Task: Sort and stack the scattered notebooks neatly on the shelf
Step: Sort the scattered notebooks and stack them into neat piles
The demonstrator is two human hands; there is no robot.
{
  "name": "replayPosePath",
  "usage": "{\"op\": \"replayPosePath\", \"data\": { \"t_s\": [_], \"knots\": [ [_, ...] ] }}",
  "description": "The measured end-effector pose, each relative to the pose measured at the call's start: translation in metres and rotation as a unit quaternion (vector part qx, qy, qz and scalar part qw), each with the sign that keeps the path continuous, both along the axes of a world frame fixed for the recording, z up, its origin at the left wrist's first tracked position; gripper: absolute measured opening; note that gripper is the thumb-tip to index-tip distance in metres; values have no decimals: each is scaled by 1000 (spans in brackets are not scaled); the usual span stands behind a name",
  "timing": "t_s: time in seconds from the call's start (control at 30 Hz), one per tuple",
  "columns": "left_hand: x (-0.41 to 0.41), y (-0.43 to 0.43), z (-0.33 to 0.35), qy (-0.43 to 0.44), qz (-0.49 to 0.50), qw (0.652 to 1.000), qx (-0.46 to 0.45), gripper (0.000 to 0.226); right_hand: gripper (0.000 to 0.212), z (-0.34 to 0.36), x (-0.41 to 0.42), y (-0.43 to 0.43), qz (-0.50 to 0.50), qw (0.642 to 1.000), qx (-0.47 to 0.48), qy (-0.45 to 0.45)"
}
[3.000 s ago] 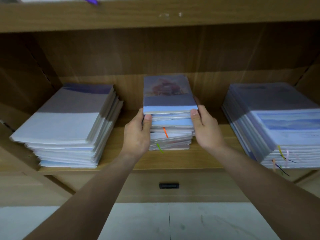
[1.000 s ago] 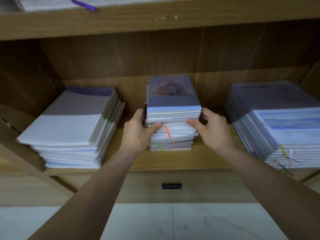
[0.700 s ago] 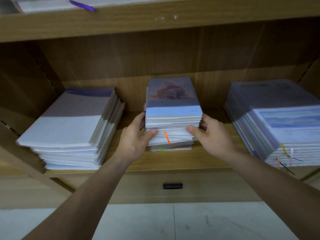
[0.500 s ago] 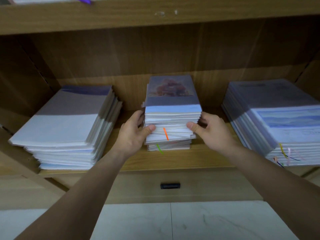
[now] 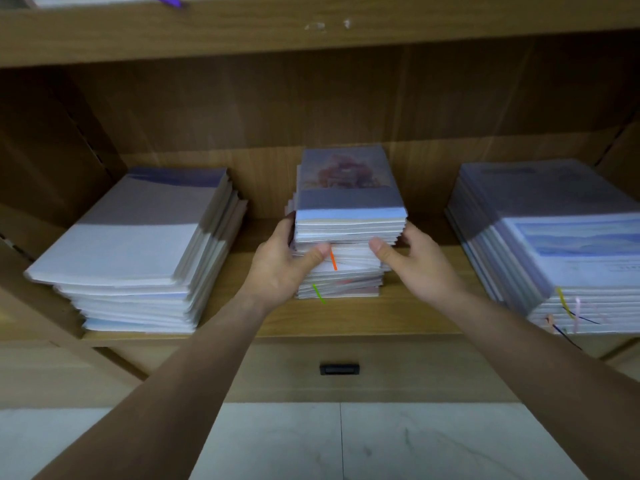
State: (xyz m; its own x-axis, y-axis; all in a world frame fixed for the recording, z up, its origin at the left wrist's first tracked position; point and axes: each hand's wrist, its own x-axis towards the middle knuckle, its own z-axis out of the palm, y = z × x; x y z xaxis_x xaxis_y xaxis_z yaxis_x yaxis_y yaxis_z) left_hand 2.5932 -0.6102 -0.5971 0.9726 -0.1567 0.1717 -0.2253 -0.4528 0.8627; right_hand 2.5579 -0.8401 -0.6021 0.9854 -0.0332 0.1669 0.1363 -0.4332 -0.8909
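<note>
A narrow stack of small notebooks (image 5: 349, 199) stands in the middle of the wooden shelf (image 5: 346, 320); its top cover shows a reddish picture over a blue band. Orange and green ribbon markers hang from its front. My left hand (image 5: 282, 268) grips the stack's left side, thumb across the front edges. My right hand (image 5: 412, 265) grips the right side in the same way. The upper notebooks sit slightly offset from the lower ones.
A wide stack of white-and-blue notebooks (image 5: 138, 244) lies on the shelf's left, another large stack (image 5: 561, 237) with ribbon markers on the right. An upper shelf board (image 5: 311, 29) runs overhead with a purple item (image 5: 168, 0) on it. Below the shelf is a drawer handle (image 5: 339, 368) and tiled floor.
Both hands moved from holding the top notebooks at their sides to lower on the stack, thumbs now across the front edges. The upper part of the stack looks more squared.
</note>
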Motion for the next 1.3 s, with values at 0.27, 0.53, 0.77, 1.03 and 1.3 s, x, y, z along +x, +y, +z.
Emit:
{"op": "replayPosePath", "data": {
  "t_s": [0.27,0.53,0.77,1.03,1.3],
  "knots": [
    [-2,-6,4,-39,25,999,-15,32,37,-3,14,8,-41,999,-18,-24],
    [2,2,2,-23,9,1000,-19,37,51,0,13,14,-50,998,-20,-30],
    [5,0,4,-13,8,1000,10,28,54,7,11,11,-55,997,-52,-21],
    [-5,19,-11,23,-48,998,43,79,95,-15,2,-2,18,999,-36,30],
    [-1,9,-17,10,-16,999,49,58,78,-19,8,-11,24,999,-49,0]
  ]
}}
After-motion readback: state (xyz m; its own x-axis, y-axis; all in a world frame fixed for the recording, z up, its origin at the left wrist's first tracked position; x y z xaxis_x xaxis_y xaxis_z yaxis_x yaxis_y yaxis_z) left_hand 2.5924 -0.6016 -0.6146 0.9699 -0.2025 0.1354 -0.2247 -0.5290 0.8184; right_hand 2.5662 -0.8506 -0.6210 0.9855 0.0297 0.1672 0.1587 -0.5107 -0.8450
